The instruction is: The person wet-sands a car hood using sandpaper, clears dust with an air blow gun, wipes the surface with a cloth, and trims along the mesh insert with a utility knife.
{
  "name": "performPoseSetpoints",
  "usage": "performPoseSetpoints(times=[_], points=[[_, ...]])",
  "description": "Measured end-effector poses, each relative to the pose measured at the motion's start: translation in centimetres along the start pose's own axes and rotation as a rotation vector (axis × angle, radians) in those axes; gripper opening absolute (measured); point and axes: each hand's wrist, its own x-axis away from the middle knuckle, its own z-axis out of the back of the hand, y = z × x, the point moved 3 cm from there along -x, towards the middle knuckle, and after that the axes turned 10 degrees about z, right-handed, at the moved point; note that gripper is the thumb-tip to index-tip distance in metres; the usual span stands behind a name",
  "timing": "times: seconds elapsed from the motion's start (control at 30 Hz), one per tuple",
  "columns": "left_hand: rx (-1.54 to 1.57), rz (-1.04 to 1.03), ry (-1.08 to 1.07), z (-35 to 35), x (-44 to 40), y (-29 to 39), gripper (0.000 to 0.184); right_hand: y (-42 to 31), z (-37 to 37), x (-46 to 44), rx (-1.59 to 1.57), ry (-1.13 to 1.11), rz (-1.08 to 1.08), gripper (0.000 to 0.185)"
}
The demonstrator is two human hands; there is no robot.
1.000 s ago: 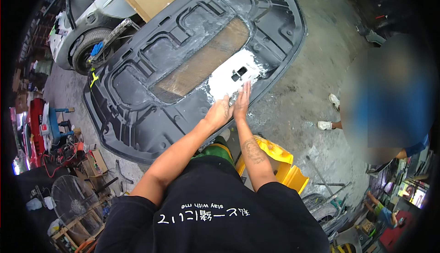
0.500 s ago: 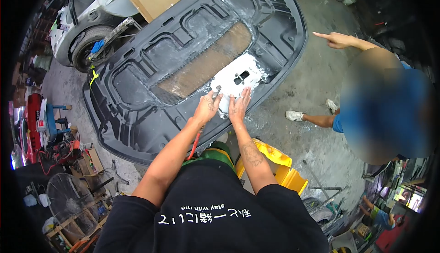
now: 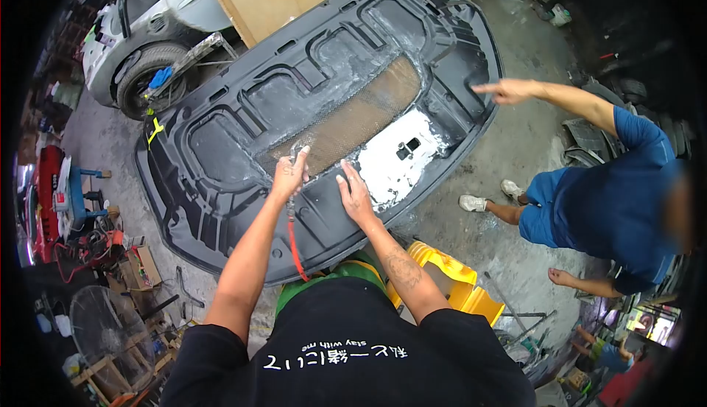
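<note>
Your left hand (image 3: 286,179): grasping hose-fed tool (image 3: 292,206); your right hand (image 3: 358,199): open, nearer the white patch (image 3: 392,173), just rightward

Panel (image 3: 320,234) blk w/ brn mesh (image 3: 398,86), wht patch (image 3: 383,164); tool (image 3: 292,204) gry, hose (image 3: 295,248) red. Wearer's tee (image 3: 324,333) blk, wht lettering; forearm tattoo (image 3: 404,268) dk. Moulded piece (image 3: 442,267) yel. Co-worker's shirt (image 3: 607,204) dk blu, shorts (image 3: 541,206) brighter blu, shoes (image 3: 472,203) wht. Tape (image 3: 155,133) neon yel, floor (image 3: 508,31) mottled gry.
</note>
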Motion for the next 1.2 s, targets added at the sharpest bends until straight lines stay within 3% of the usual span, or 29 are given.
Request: performPoseSetpoints(times=[0.03,0.1,0.13,0.27,0.3,0.4,0.43,0.47,0.5,0.53,0.57,0.6,0.63,0.67,0.7,0.73,0.77,0.8,0.87,0.9,0.93,0.97,1.03,1.1,1.2], points=[[0.061,-0.019,0.001,-0.6,-0.4,0.1,0.061,0.3,-0.9,-1.2,0.013,0.007,-0.003,0.05],[0.039,-0.015,-0.023,-1.8,-0.6,0.3,0.06,2.3,-2.3,-2.6,-0.252,0.129,-0.444,0.052],[0.008,-0.027,-0.049,-2.1,-0.6,0.5,0.06,4.1,-3.5,-2.8,-0.529,0.205,-0.636,0.056],[-0.079,-0.226,-0.201,2.1,2.8,4.3,0.056,3.3,-2.7,-4.4,-0.515,0.287,-0.668,0.05],[-0.101,-0.283,-0.168,4.3,3.6,5.2,0.053,1.6,-2.9,-4.4,-0.534,0.111,-0.608,0.049],[-0.079,-0.171,-0.318,12.7,9.8,9.5,0.049,-4.1,-5.4,-2.6,-0.533,-0.484,-0.373,0.046],[-0.135,-0.151,-0.243,14.8,11.7,10.8,0.048,-6.7,-6.7,-1.5,-0.649,-0.607,-0.377,0.049],[-0.251,-0.087,-0.229,17.6,12.3,10.9,0.044,-9.1,-7.9,-0.9,-0.659,-0.78,-0.42,0.065],[-0.292,-0.122,-0.14,20.0,12.5,10.8,0.04,-10.7,-9.7,-0.2,-0.741,-0.938,-0.337,0.074],[-0.211,-0.46,-0.009,22.7,11.2,8.5,0.036,-12.2,-11.3,0.3,-0.807,-1.026,-0.302,0.077],[-0.328,-0.377,0.041,24.8,14.0,11.9,0.035,-13.7,-12.8,0.9,-0.876,-1.118,-0.268,0.081],[-0.332,-0.154,-0.007,27.8,14.7,14.2,0.031,-14.7,-14.4,1.5,-0.885,-1.172,-0.225,0.088],[-0.408,-0.127,0.039,29.3,16.1,17.4,0.031,-15.4,-15.5,1.6,-0.896,-1.225,-0.177,0.096],[-0.415,-0.181,0.309,30.0,16.5,19.6,0.031,-15.9,-16.1,1.2,-0.918,-1.221,-0.163,0.096],[-0.562,-0.246,0.29,30.8,15.3,22.7,0.031,-16.6,-16.4,0.6,-0.895,-1.207,-0.05,0.097],[-0.821,-0.56,0.414,30.1,14.7,25.1,0.03,-17.1,-16.3,0.0,-0.865,-1.188,0.06,0.099],[-1.188,-1.07,0.483,28.9,13.1,26.7,0.031,-17.3,-15.2,-1.4,-0.879,-1.182,0.068,0.099],[-0.789,-0.647,0.309,26.3,11.2,28.9,0.033,-17.2,-13.6,-3.7,-0.94,-1.152,0.045,0.097],[-0.671,-0.318,0.07,18.2,7.5,31.4,0.035,-14.7,-11.8,-5.9,-0.94,-1.012,-0.009,0.091],[-0.665,-0.369,0.02,14.1,5.9,31.3,0.035,-12.5,-10.5,-6.8,-0.948,-0.903,-0.045,0.086],[-0.637,-0.577,-0.082,10.9,2.4,29.7,0.037,-11.2,-6.6,-8.6,-0.915,-0.791,-0.107,0.082],[-0.662,-0.485,-0.156,6.8,1.8,29.8,0.039,-9.4,-2.8,-10.3,-0.761,-0.658,-0.072,0.076],[-0.706,-0.557,-0.212,0.6,-3.5,27.5,0.045,-4.4,4.3,-11.7,-0.482,-0.374,-0.13,0.062],[-0.78,-0.404,-0.29,-5.2,-5.4,26.9,0.048,0.0,11.0,-12.3,-0.254,-0.057,-0.197,0.043],[-0.763,-0.337,-0.33,-10.9,-7.2,25.7,0.045,4.1,17.2,-11.1,-0.077,0.076,-0.277,0.031]])
